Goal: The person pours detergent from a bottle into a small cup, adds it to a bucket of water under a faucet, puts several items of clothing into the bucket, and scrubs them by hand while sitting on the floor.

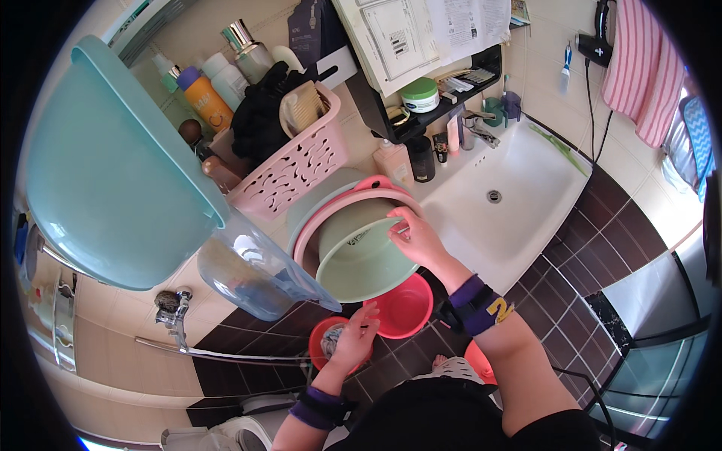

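Here, pinching a round pale-green plastic basin (367, 264) by its rim with right hand (415, 237), half-hiding a round orange-red plastic bucket (316, 343) behind loosely spread left hand (353, 340).

Ahead of me, to my right, is the white sink (519, 218). Along its faucet edge I see a pink pump bottle (393, 161) near one corner, a black bottle (422, 159) just beside it, then a small dark tube (441, 150). Thin green strips (560, 148) lie along its short edge by the wall. Near the front edge of the black shelf (450, 107) stands a green-lidded jar (419, 95). Below me, dark floor tiles (380, 373) carry a red basin (410, 310) beside an orange-red bucket (317, 348).
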`<state>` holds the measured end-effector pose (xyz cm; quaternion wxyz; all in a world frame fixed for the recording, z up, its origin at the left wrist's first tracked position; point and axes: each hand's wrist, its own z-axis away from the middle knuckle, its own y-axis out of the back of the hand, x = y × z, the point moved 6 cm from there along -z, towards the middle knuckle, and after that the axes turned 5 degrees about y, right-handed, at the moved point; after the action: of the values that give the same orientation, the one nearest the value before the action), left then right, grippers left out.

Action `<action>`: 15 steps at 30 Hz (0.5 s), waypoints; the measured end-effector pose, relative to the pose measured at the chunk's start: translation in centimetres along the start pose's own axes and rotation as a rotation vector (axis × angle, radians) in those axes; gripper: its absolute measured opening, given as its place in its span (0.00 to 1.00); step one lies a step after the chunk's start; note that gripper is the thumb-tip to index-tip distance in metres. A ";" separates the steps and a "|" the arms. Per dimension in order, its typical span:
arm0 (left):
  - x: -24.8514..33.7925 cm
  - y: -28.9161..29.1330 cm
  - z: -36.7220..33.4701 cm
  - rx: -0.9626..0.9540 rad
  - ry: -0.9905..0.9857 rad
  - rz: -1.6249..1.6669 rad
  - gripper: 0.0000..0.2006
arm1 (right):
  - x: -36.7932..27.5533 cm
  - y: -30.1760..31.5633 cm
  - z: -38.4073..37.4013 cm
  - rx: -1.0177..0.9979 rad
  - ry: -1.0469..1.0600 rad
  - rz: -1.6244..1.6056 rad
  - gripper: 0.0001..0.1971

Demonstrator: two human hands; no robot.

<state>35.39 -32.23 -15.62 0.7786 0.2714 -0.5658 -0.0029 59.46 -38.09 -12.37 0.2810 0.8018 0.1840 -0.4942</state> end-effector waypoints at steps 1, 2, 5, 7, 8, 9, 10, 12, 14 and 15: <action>-1.3 0.0 -0.1 0.002 0.011 0.065 0.19 | -0.3 0.3 0.5 0.015 0.001 -0.037 0.17; -2.3 0.1 -0.1 0.004 0.022 0.130 0.18 | -0.5 0.5 1.1 0.031 0.003 -0.074 0.16; -4.0 0.0 -0.3 0.034 0.184 0.347 0.17 | 0.2 1.5 2.8 0.033 -0.081 -0.120 0.15; -3.5 0.0 0.1 0.036 0.224 0.408 0.17 | 1.0 2.0 4.2 0.045 -0.174 -0.208 0.15; -3.5 0.0 0.2 0.032 0.250 0.465 0.17 | 1.2 2.3 5.0 0.067 -0.225 -0.287 0.15; -3.6 0.2 0.6 0.034 0.275 0.519 0.17 | 1.3 2.4 5.8 0.086 -0.273 -0.371 0.14; -3.7 0.2 0.9 0.035 0.282 0.545 0.19 | 1.2 2.7 6.5 0.109 -0.291 -0.399 0.14; -4.5 0.1 1.4 0.004 0.304 0.707 0.22 | 1.3 3.4 7.7 0.158 -0.324 -0.454 0.14; -4.9 0.1 1.8 -0.013 0.336 0.842 0.23 | 1.8 4.1 8.8 0.180 -0.392 -0.444 0.13; -5.2 0.2 1.9 -0.014 0.358 0.896 0.23 | 2.1 4.3 9.3 0.190 -0.425 -0.438 0.12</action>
<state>31.78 -31.30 -19.70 0.7902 -0.0080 -0.4841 0.3758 56.45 -47.31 -16.42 0.1239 0.6444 0.2425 -0.7145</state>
